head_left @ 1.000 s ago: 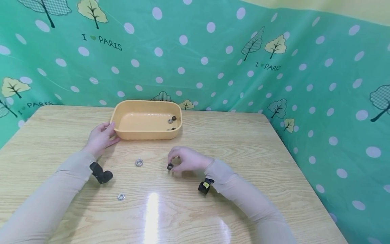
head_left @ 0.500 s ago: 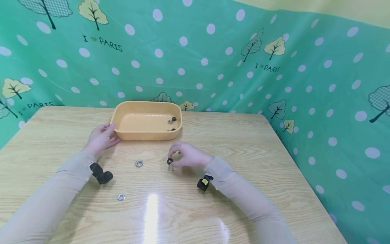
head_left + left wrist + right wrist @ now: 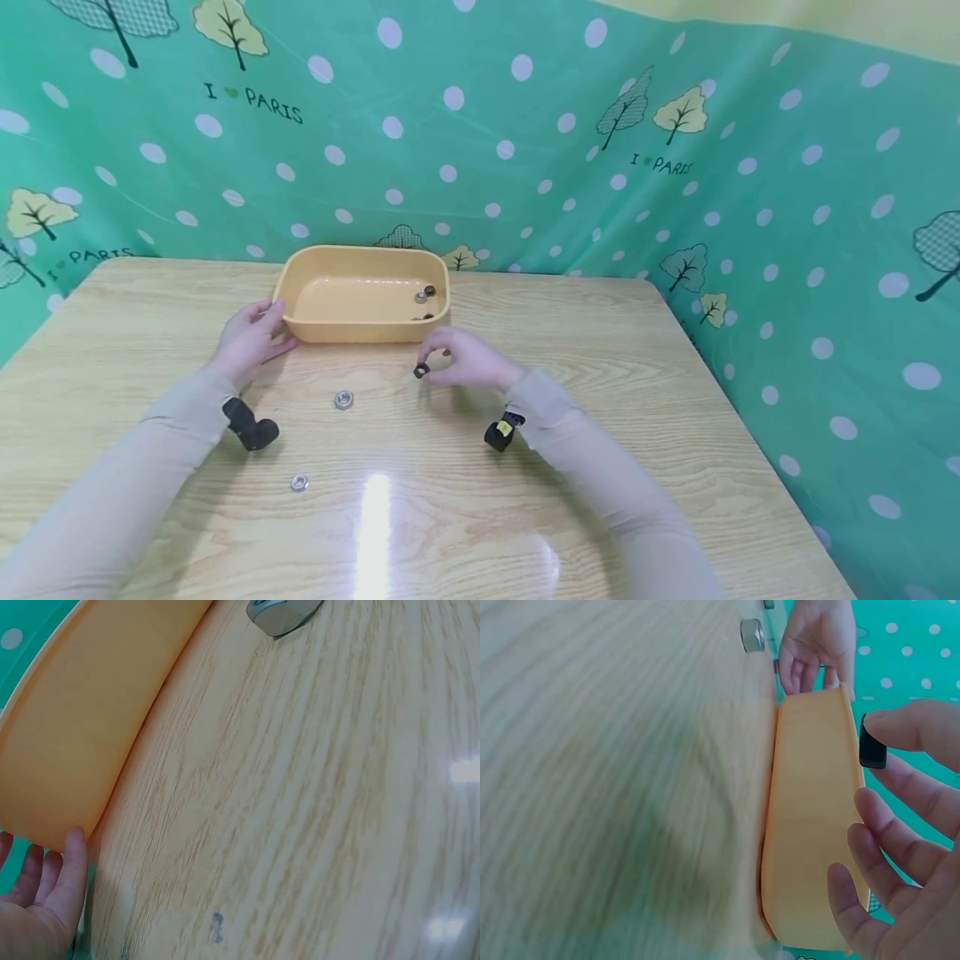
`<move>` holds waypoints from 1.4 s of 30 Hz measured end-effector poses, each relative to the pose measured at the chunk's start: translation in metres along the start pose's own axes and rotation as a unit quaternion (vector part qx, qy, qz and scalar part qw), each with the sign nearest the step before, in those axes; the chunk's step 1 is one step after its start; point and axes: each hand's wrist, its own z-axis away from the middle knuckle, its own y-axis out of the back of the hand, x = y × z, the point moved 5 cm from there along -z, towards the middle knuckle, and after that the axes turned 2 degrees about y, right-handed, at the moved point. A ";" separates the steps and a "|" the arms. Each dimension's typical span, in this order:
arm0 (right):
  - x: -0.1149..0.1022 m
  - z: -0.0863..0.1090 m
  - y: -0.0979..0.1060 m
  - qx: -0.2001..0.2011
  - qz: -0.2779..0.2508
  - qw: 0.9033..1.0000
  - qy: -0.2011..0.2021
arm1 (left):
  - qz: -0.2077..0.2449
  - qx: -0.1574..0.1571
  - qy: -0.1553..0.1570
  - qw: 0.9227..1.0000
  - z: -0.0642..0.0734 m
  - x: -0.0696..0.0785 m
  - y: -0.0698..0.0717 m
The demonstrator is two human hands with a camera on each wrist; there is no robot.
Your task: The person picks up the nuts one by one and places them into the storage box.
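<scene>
A black nut [image 3: 422, 370] is pinched between the thumb and index finger of my right hand [image 3: 468, 358], just in front of the tray's right end. In the right wrist view the nut [image 3: 871, 746] shows edge-on, and the other fingers are spread loosely. My left hand [image 3: 251, 337] rests straight fingers against the left end of the orange plastic tray [image 3: 360, 333]; the left wrist view shows a fingertip on the tray's corner. Inside the tray, at its right side, lie several nuts [image 3: 421, 297], silver and black, the nearer ones partly hidden by the front wall.
Two silver nuts lie on the wooden table [image 3: 600, 400]: one nut [image 3: 343, 400] in front of the tray, the other nut [image 3: 299, 482] nearer the body. A green dotted curtain [image 3: 487, 125] hangs behind the table and along its right side.
My right hand has lifted the black nut from the table and carried it forward toward the tray. The left hand and the tray have stayed in place.
</scene>
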 end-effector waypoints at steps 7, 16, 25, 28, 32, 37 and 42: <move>0.003 -0.008 0.011 0.033 0.010 0.999 -0.001 | 0.025 -0.002 -0.009 1.000 0.001 0.004 0.000; 0.005 -0.021 0.023 0.055 -0.002 0.998 -0.030 | 0.025 -0.007 -0.009 1.000 -0.002 0.004 0.000; 0.011 -0.032 0.030 0.062 0.009 0.997 -0.035 | 0.006 -0.002 -0.007 1.000 -0.001 0.002 -0.001; 0.013 -0.035 0.032 0.062 0.003 0.997 -0.046 | 0.010 -0.001 -0.008 1.000 0.000 0.002 -0.001; 0.015 -0.039 0.034 0.065 -0.018 0.996 -0.060 | 0.013 -0.003 -0.014 1.000 0.002 0.002 0.000; 0.015 -0.044 0.036 0.081 -0.010 0.994 -0.065 | 0.018 -0.007 -0.012 1.000 0.003 0.000 0.000; 0.014 -0.049 0.038 0.086 0.015 0.993 -0.074 | 0.022 -0.005 -0.011 1.000 0.004 0.001 0.000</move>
